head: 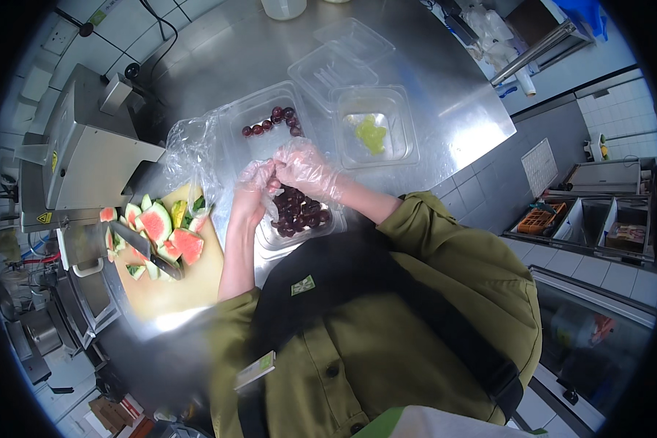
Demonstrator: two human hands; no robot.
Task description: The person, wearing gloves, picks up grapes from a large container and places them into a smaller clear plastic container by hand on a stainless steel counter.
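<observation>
My left hand (255, 183) and my right hand (301, 167), both in clear plastic gloves, meet fingertip to fingertip above the steel table. Something small and dark reddish shows between the fingers, too hidden to name surely. Just below them a clear plastic container (336, 225) holds a heap of dark red grapes (301, 213). Beyond the hands, a second clear container (241, 109) has a few rows of dark red grapes (266, 126) along its far part. To its right, a clear container (410, 131) holds pale green pieces of fruit (371, 134).
At the left, watermelon pieces (156, 223) and a knife (169, 267) lie on a yellow cutting board (202, 282). A crumpled clear plastic bag (191, 148) lies beside the board. A steel machine (96, 164) stands behind it. Clear lids or trays (334, 71) lie at the back.
</observation>
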